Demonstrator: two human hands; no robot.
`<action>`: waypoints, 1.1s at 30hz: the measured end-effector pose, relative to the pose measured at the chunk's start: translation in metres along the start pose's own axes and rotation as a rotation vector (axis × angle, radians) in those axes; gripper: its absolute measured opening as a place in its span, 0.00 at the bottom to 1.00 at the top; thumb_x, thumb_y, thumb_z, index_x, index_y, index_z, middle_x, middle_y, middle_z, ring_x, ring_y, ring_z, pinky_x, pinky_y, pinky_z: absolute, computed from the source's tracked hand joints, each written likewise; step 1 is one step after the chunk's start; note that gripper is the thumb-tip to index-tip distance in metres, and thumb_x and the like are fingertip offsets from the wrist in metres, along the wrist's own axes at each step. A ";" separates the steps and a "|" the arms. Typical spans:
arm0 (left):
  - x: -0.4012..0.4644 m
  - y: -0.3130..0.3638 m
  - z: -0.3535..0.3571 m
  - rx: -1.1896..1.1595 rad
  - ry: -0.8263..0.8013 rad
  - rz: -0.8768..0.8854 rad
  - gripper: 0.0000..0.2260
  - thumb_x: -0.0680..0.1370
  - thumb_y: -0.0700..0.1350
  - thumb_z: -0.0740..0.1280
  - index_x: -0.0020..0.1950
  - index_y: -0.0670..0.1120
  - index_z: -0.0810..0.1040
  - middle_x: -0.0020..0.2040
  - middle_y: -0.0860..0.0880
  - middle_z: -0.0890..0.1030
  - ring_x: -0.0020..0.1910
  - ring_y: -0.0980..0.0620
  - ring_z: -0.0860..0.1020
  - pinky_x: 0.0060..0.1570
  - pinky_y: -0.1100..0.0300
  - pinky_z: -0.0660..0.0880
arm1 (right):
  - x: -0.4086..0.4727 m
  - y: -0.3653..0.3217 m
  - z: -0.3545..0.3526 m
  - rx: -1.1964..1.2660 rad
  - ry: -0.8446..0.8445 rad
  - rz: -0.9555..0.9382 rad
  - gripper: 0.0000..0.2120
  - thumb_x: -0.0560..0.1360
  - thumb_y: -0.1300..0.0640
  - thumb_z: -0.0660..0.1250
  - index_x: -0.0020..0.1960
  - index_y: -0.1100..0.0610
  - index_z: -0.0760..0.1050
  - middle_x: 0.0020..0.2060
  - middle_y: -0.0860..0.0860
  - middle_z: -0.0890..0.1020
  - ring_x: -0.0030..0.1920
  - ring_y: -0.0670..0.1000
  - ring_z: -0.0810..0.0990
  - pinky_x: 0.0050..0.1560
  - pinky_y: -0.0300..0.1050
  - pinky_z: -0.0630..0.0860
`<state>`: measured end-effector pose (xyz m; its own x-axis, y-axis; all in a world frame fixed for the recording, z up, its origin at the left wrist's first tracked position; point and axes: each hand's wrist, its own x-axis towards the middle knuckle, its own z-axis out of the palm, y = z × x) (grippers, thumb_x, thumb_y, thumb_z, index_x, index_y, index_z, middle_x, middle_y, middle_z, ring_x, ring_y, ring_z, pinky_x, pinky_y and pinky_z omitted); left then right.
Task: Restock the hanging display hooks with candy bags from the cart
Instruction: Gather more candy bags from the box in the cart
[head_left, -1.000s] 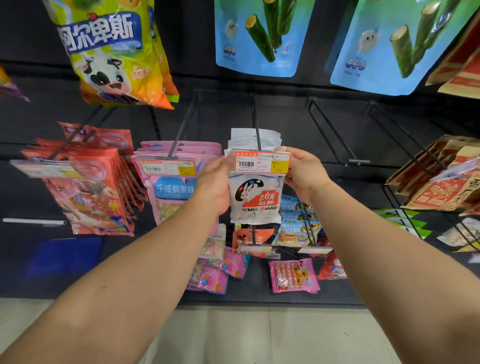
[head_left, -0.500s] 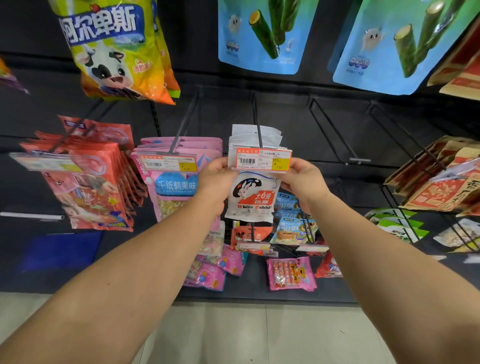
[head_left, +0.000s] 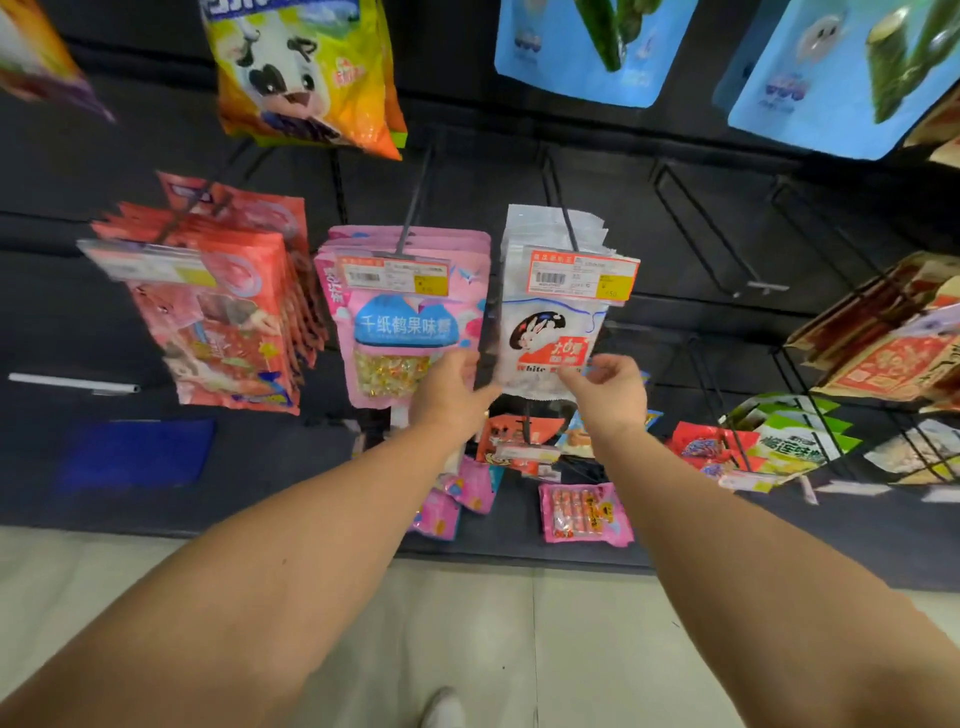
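Head view shows your two hands down at the lower edge of the white plastic candy bags with a red rabbit logo (head_left: 550, 343), which hang in a stack on a thin black wire display hook (head_left: 567, 223) behind an orange-and-yellow price tag (head_left: 582, 275). Your left hand (head_left: 449, 395) has its fingers fairly straight, and they seem to touch the stack's lower left corner; motion blur hides whether they press it. Your right hand (head_left: 610, 392) is loosely curled near the lower right corner, and you cannot tell from this view whether thumb and finger pinch the bag. Hands at the two bottom corners suggest you are squaring the stack so it hangs flat under its tag. Just to the left, pink candy pouches with a blue label (head_left: 408, 332) hang on their own hook. No cart is in view, so the next bag's source is unseen.
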<state>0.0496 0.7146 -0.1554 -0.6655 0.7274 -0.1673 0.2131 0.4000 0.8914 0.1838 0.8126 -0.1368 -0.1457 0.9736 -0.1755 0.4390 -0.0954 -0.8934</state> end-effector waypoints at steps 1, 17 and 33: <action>-0.005 -0.012 -0.009 0.059 -0.016 0.009 0.24 0.76 0.44 0.74 0.70 0.43 0.73 0.65 0.47 0.79 0.62 0.47 0.78 0.61 0.52 0.76 | -0.009 0.007 0.006 -0.059 -0.012 0.005 0.17 0.73 0.52 0.74 0.56 0.56 0.72 0.44 0.48 0.77 0.47 0.52 0.79 0.45 0.42 0.72; -0.153 -0.220 -0.408 0.932 0.220 -0.290 0.27 0.77 0.64 0.62 0.73 0.54 0.68 0.73 0.48 0.70 0.72 0.45 0.66 0.70 0.49 0.61 | -0.310 -0.081 0.347 -0.810 -0.722 -0.658 0.28 0.78 0.44 0.65 0.76 0.49 0.64 0.73 0.52 0.70 0.73 0.56 0.67 0.70 0.52 0.69; -0.341 -0.366 -0.729 0.752 0.666 -0.819 0.27 0.78 0.63 0.60 0.74 0.52 0.65 0.72 0.44 0.69 0.72 0.41 0.65 0.71 0.46 0.61 | -0.630 -0.180 0.637 -0.833 -1.156 -1.231 0.29 0.78 0.41 0.62 0.77 0.47 0.62 0.75 0.49 0.66 0.75 0.53 0.61 0.73 0.50 0.64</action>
<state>-0.3229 -0.0868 -0.1174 -0.9720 -0.2053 -0.1139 -0.2203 0.9654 0.1396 -0.3685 0.0837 -0.1290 -0.9630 -0.2238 -0.1504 -0.1526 0.9123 -0.3800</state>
